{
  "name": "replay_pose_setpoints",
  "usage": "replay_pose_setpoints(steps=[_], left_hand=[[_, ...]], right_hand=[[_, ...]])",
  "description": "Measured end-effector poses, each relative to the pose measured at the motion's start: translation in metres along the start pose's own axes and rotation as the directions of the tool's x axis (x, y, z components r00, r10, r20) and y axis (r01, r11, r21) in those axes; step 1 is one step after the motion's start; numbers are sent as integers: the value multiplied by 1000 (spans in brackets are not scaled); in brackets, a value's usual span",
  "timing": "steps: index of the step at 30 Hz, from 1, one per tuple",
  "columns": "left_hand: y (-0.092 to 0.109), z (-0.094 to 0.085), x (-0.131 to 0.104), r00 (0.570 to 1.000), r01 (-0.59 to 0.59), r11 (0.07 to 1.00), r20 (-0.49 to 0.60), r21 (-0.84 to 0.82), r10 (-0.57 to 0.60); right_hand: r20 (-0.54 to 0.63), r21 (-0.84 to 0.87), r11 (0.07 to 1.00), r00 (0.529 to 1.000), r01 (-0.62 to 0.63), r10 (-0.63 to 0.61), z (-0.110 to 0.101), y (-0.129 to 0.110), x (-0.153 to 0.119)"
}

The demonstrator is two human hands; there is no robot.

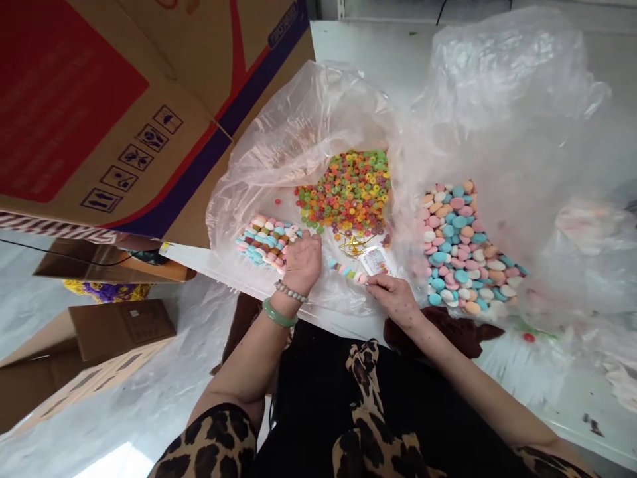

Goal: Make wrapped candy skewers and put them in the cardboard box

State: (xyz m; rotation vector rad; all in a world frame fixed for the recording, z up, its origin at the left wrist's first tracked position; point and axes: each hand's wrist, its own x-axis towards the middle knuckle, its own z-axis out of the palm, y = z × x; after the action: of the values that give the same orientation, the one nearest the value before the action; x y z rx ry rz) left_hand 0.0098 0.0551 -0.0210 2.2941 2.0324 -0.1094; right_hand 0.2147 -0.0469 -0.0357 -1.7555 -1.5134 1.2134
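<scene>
A candy skewer (347, 271), threaded with pastel and green pieces, lies tilted with its near end pinched in my right hand (395, 300). My left hand (303, 260) wears a beaded bracelet and a green bangle. Its fingers are curled in beside a stack of finished-looking candy skewers (266, 240); anything within them is hidden. Beyond both hands is a heap of colourful ring gummies (351, 189) on clear plastic. Gold twist ties (353, 245) and a small printed white packet (377, 259) lie between the heap and my right hand.
Pastel oval candies (455, 245) lie on a second plastic bag (507, 86) to the right. A large cardboard box (189, 86) stands at the left, over the edge of the white table (368, 40). Open cartons (122, 335) sit on the floor below.
</scene>
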Motion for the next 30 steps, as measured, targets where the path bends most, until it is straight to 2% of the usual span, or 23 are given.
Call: replay_pose_setpoints(steps=[3,6,8,12,15,16,17,18,20,22,24,25,27,30], left_hand=[[-2,4,-5,1000,-29,994,-7,-105,28],[-4,7,-12,997,-58,984,41,-166,66],[-5,8,-18,997,-27,983,67,-180,40],[-11,13,-37,999,54,967,20,-248,-51],[-16,15,-49,994,103,905,11,-412,-108],[-16,14,-51,988,150,845,38,-514,-153],[-15,13,-53,975,216,745,93,-631,-204],[-13,12,-55,955,287,604,170,-743,-244],[-7,9,-59,907,394,255,328,-883,-265],[1,6,-63,879,412,-52,412,-910,-242],[6,4,-68,878,366,-264,426,-892,-221],[7,3,-70,882,342,-339,424,-877,-207],[6,4,-73,889,315,-432,422,-845,-176],[2,8,-77,881,315,-482,441,-817,-171]], right_hand=[[5,22,1000,1000,0,-1,1,2,-3],[21,22,1000,1000,17,-18,2,3,-5],[25,23,999,999,25,-26,1,2,-7],[24,20,1000,1000,19,-20,-3,-2,-11],[43,26,999,999,27,-28,-3,-4,-15],[53,28,999,998,43,-45,-2,-4,-16],[60,28,997,996,66,-68,-1,-5,-18],[62,26,995,993,95,-96,1,-5,-19],[43,3,989,988,149,-149,6,-7,-21],[4,-43,983,984,178,-178,10,-9,-22],[-25,-84,979,982,184,-186,13,-9,-22],[-32,-99,978,982,182,-186,13,-9,-22],[-31,-121,976,982,180,-185,13,-8,-22],[-28,-152,973,983,176,-182,12,-6,-24]])
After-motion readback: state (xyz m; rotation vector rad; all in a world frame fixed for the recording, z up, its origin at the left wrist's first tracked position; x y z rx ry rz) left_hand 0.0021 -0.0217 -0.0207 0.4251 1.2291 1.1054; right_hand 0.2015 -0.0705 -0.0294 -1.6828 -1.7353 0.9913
